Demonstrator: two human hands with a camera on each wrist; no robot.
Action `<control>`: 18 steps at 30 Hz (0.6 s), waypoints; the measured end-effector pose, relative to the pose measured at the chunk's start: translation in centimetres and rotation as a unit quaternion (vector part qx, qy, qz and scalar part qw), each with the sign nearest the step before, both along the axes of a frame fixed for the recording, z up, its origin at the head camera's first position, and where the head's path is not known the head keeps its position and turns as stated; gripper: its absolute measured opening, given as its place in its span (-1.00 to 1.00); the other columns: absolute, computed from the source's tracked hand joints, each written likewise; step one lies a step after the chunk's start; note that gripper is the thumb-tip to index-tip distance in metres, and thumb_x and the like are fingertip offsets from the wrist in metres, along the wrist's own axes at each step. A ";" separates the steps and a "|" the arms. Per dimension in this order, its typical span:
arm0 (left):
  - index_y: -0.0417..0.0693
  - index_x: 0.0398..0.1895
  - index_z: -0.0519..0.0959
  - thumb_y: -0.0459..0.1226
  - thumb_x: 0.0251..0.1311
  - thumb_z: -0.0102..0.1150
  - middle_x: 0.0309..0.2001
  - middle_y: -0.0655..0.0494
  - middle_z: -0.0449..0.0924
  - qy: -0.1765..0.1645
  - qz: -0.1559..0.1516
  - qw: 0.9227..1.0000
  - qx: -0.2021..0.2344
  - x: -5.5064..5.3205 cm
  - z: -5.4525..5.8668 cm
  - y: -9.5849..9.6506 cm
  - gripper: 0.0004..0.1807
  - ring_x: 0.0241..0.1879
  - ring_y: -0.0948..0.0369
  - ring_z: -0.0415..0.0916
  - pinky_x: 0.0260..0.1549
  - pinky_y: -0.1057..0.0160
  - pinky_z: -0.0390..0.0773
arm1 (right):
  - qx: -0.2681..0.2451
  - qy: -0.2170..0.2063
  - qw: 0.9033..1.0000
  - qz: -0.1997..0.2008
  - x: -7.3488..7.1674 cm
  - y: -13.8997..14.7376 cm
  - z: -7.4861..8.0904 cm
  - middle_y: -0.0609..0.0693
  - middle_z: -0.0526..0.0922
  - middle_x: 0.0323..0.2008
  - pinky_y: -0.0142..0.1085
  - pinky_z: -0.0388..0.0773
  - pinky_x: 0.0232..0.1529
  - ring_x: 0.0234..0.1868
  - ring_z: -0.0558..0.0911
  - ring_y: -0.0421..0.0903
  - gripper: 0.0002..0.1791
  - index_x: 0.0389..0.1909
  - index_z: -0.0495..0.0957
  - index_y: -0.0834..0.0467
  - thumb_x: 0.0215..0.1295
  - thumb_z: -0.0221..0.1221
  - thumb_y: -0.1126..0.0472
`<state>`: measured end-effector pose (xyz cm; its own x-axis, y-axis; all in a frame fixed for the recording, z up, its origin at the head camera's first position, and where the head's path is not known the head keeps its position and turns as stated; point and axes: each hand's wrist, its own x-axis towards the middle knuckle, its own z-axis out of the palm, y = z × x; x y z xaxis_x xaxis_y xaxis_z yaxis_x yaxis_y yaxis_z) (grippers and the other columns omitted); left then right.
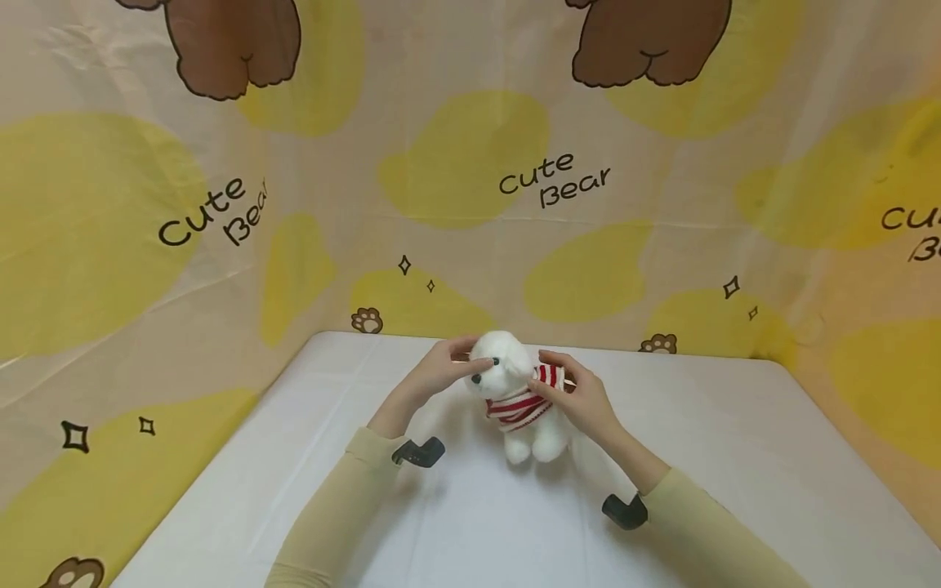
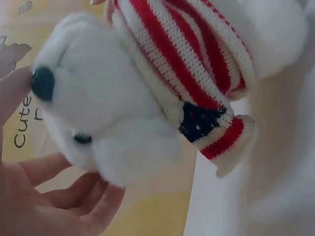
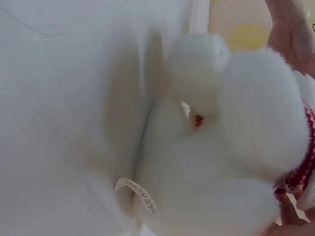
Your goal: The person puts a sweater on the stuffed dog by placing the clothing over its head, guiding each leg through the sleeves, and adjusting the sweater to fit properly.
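Note:
A white plush dog in a red-and-white striped knit sweater is upright between both hands, low over the table. My left hand holds its head, thumb against the face and fingers behind. The left wrist view shows that thumb beside the black nose and the other fingers curled along the head near an ear. My right hand grips the dog's back at the sweater. In the right wrist view, a "Made in China" label sticks out from the white fur, and most of the right hand is hidden.
The white table reaches back to a cloth backdrop with yellow patches, bears and "Cute Bear" lettering, which also stands along both sides. Black angular pieces stick out at each wrist beside the beige sleeves.

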<state>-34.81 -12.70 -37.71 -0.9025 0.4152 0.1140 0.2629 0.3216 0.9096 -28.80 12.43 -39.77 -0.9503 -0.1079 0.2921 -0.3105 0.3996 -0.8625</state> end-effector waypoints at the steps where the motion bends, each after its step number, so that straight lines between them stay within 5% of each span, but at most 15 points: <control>1: 0.09 0.22 0.46 0.01 0.05 0.32 0.13 0.12 0.54 -0.001 0.008 1.000 -0.008 0.0 0.0 0.0 -0.38 0.08 0.14 0.49 0.07 0.08 0.47 | -0.007 -0.003 1.000 0.001 0.1 0.0 0.0 0.10 0.57 0.07 -0.29 0.56 -0.10 -0.03 0.61 0.01 -0.37 0.22 0.42 0.00 0.09 0.35 0.03; 9: 0.01 0.22 0.46 -0.11 0.01 0.38 0.15 0.06 0.53 -0.038 0.025 0.998 0.031 -0.9 -1.0 -0.8 -0.36 0.11 0.09 0.46 0.18 0.00 0.35 | -0.053 -0.021 0.998 0.009 0.7 0.1 -0.6 0.22 0.52 0.13 -0.15 0.51 0.10 0.12 0.56 0.11 -0.27 0.28 0.33 0.19 0.07 0.37 0.15; 18: -0.13 0.19 0.47 -0.23 0.15 0.27 0.19 -0.04 0.49 -0.089 0.019 0.988 0.123 -2.5 -3.4 -0.1 -0.49 0.20 0.09 0.41 0.26 0.06 0.29 | -0.022 0.013 0.999 -0.021 1.0 0.6 -1.7 0.14 0.61 0.05 -0.19 0.52 0.08 0.08 0.58 0.05 -0.41 0.14 0.48 0.18 0.08 0.36 0.07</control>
<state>-37.32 -12.83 -41.07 -0.9316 0.3606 0.0451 0.0837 0.0922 0.9922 -27.80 12.99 -41.43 -0.9460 -0.0556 0.3195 -0.3164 0.3749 -0.8714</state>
